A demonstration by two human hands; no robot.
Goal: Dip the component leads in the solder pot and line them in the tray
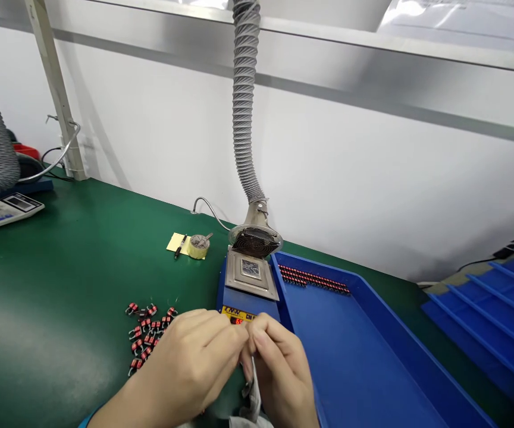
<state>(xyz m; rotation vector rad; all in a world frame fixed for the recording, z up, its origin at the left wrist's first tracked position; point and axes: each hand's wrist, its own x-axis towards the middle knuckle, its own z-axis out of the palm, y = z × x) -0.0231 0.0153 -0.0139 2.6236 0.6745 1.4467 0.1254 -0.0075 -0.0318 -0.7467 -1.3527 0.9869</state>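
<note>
My left hand [194,353] and my right hand [284,371] meet fingertip to fingertip in front of a blue solder pot [250,300]. Both have their fingers pinched closed; whatever sits between the tips is hidden or too small to name. Below the right fingers hangs a strip of crumpled grey-white material [254,395], and I cannot tell whether it is gripped. Just left of my left hand lies a loose pile of small red-and-black coils [145,333] with wire legs. The hands partly cover the pot's red number display.
A blue tray [373,368] on the right has rows of red-and-black coils [315,279] along its far side. Over the pot hangs a fume hose [244,107]. Behind are a tape roll [198,246], a pen [180,246] and a calculator [7,211]. Blue ribbed trays [493,315] stand far right.
</note>
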